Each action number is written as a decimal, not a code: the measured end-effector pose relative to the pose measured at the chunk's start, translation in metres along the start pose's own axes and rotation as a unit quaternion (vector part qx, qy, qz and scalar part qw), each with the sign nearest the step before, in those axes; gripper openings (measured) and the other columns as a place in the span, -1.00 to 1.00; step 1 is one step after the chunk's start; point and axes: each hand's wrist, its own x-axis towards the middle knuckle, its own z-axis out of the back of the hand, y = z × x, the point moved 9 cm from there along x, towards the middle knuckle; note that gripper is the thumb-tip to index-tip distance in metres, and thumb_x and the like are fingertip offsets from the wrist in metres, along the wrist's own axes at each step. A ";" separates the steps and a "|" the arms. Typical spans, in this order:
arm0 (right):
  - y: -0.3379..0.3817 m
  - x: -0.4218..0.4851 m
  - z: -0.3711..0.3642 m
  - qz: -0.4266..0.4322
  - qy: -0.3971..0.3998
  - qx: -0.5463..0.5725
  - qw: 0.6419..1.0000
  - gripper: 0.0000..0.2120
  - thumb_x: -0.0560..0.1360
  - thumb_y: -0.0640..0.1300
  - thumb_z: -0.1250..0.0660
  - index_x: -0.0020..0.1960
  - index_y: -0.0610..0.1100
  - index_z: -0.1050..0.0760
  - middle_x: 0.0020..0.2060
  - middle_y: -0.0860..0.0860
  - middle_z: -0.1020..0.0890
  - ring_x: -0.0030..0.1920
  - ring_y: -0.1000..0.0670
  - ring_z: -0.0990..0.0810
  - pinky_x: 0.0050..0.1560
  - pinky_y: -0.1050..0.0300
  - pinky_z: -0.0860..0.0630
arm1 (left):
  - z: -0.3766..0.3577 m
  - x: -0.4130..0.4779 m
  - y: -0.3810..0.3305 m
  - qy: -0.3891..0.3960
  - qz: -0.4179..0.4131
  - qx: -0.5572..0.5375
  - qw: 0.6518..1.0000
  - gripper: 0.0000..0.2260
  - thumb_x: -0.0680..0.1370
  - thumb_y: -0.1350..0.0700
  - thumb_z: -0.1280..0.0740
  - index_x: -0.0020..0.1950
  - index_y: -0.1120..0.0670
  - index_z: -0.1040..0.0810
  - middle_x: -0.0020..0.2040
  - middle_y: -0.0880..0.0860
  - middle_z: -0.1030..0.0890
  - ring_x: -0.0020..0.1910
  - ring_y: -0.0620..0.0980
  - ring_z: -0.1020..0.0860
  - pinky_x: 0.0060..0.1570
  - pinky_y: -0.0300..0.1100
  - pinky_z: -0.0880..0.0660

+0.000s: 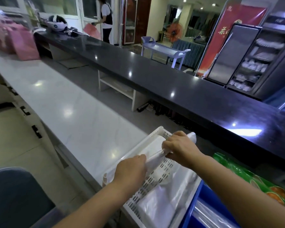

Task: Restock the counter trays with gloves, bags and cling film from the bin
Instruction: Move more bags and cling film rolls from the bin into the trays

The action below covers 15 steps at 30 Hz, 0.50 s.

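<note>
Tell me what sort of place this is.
Probably a restaurant or canteen service counter: a long dark counter, a glass-door fridge with stocked shelves, with the left hand and right hand gripping a plastic bundle over a white tray.

Tray [136,146] on counter [64,99], bags [163,204] in it. Just R of tray: bin [192,208]. Above tray: bag bundle [155,159]. Far L on counter: paper bags [15,40].

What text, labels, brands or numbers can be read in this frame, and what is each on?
Red banner: large gold Chinese characters, the first possibly "茶"; the next is cut off by the steel fridge.
Banner's top logo: too small to read.
Dark cabinet header: pale marks, blurred.
Green packet: pictures only, no legible words.
White tray and plastic bags: no text.
</note>
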 end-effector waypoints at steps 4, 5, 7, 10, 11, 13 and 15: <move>-0.015 0.011 -0.019 -0.035 0.020 -0.053 0.998 -0.72 0.42 0.14 -0.31 0.05 0.03 -0.49 0.01 0.09 -0.58 0.13 -0.01 -0.44 0.30 0.08 -0.14 | -0.024 0.000 0.013 0.044 0.045 -0.105 0.993 -0.95 0.48 0.13 -0.15 -0.17 0.07 -0.33 -0.13 0.13 -0.59 -0.17 0.17 -0.54 -0.34 -0.14 -0.29; -0.017 0.010 -0.026 -0.042 0.026 -0.060 0.997 -0.70 0.43 0.16 -0.30 0.08 0.04 -0.48 0.03 0.09 -0.57 0.15 -0.01 -0.42 0.32 0.07 -0.13 | -0.032 0.000 0.014 0.062 0.049 -0.118 0.990 -0.92 0.48 0.11 -0.17 -0.19 0.07 -0.31 -0.13 0.13 -0.58 -0.15 0.16 -0.54 -0.32 -0.14 -0.30; -0.023 0.006 -0.038 -0.062 0.028 -0.055 0.996 -0.67 0.45 0.13 -0.30 0.17 0.06 -0.46 0.13 0.09 -0.55 0.24 -0.02 -0.37 0.35 0.04 -0.12 | -0.048 -0.002 0.015 0.101 0.053 -0.117 0.987 -0.89 0.50 0.08 -0.18 -0.18 0.07 -0.29 -0.13 0.12 -0.57 -0.12 0.15 -0.54 -0.29 -0.13 -0.31; -0.030 -0.007 -0.046 -0.101 0.011 0.000 0.995 -0.65 0.46 -0.02 -0.34 0.24 0.03 -0.46 0.24 0.04 -0.50 0.31 -0.05 -0.35 0.34 -0.01 -0.26 | -0.067 -0.007 0.011 0.157 0.047 -0.084 0.983 -0.88 0.56 0.06 -0.17 0.01 0.09 -0.34 -0.10 0.11 -0.57 -0.11 0.14 -0.55 -0.28 -0.09 -0.35; -0.028 -0.012 -0.045 -0.103 -0.013 0.029 0.994 -0.69 0.45 -0.10 -0.36 0.19 0.00 -0.51 0.19 0.03 -0.54 0.26 -0.06 -0.41 0.27 -0.01 -0.37 | -0.071 -0.008 0.010 0.164 0.043 -0.066 0.983 -0.85 0.57 0.07 -0.16 0.09 0.10 -0.33 -0.07 0.12 -0.58 -0.11 0.15 -0.55 -0.29 -0.07 -0.35; -0.021 -0.022 -0.045 -0.083 -0.050 0.085 0.992 -0.75 0.38 -0.31 -0.36 -0.02 -0.05 -0.61 -0.01 0.01 -0.63 0.08 -0.08 -0.54 0.04 0.01 -0.54 | -0.075 -0.009 0.006 0.167 0.025 -0.034 0.985 -0.81 0.58 0.09 -0.14 0.17 0.11 -0.31 -0.04 0.12 -0.57 -0.10 0.16 -0.54 -0.30 -0.06 -0.33; -0.012 -0.032 -0.055 -0.057 -0.036 0.104 0.992 -0.66 0.30 -0.43 -0.29 -0.12 -0.04 -0.62 -0.11 0.02 -0.63 -0.02 -0.09 -0.55 -0.12 0.08 -0.50 | -0.076 -0.009 0.000 0.169 0.009 0.006 0.985 -0.78 0.58 0.10 -0.15 0.20 0.11 -0.31 -0.01 0.12 -0.55 -0.08 0.17 -0.54 -0.29 -0.07 -0.32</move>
